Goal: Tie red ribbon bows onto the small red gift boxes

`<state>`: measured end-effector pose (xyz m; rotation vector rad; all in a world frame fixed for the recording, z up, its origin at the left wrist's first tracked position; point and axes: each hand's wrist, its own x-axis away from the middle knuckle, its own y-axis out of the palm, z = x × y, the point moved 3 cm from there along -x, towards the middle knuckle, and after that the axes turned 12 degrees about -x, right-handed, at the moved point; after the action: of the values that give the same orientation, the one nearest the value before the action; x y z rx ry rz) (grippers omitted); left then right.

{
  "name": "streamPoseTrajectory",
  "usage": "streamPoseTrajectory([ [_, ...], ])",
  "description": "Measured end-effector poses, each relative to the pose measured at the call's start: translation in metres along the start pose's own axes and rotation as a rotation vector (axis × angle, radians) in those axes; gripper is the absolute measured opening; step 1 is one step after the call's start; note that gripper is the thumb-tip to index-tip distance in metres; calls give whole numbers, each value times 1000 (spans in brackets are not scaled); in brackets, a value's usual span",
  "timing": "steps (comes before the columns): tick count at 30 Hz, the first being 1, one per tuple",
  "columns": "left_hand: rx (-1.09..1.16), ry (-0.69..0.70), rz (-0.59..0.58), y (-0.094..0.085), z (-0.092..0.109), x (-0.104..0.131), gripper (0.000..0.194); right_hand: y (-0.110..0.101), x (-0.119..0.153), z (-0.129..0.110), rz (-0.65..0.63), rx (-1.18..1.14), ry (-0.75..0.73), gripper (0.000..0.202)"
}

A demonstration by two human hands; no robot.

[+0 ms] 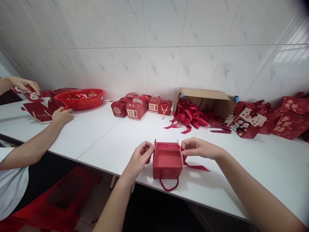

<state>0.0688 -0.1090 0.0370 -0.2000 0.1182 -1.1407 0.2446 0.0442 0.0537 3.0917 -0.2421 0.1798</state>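
Note:
A red paper gift box [167, 172] with a twisted cord handle [169, 189] stands open at the table's front edge. A red ribbon [199, 167] runs across the box's far side and trails onto the table at the right. My left hand [142, 155] pinches the upper left edge of the box between thumb and fingers. At the upper right edge, my right hand [201, 148] is closed on the ribbon beside the box flap. Its fingertips are partly hidden.
Behind stand several finished red boxes [135, 109] and a cardboard carton [205, 93] spilling red ribbons [190, 114]. Decorated gift bags [248, 124] are at the right. On the left, a co-worker's hand [61, 116] rests near a red basin [84, 103] of wrapped sweets.

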Motion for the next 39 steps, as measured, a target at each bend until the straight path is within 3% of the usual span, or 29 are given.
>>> streamPoseTrajectory([
  [3, 76, -28, -58, -2, -7, -1, 41, -4, -2, 14, 13, -195, -8, 30],
  [7, 62, -34, -45, -5, -12, -2, 47, -6, -4, 25, 65, -299, -31, 38],
  [17, 32, -35, -35, -8, -14, -1, 47, 0, -5, 27, 173, -261, -15, 38],
  [23, 76, -79, -27, -8, -16, -1, 46, 8, -8, 31, 143, -335, 0, 36],
  [33, 132, -166, -41, 14, -8, -2, 44, 19, -11, 25, 191, -297, 73, 40],
  [39, 104, -155, -24, 6, -17, -2, 45, 16, -8, 26, 215, -209, 120, 46],
])
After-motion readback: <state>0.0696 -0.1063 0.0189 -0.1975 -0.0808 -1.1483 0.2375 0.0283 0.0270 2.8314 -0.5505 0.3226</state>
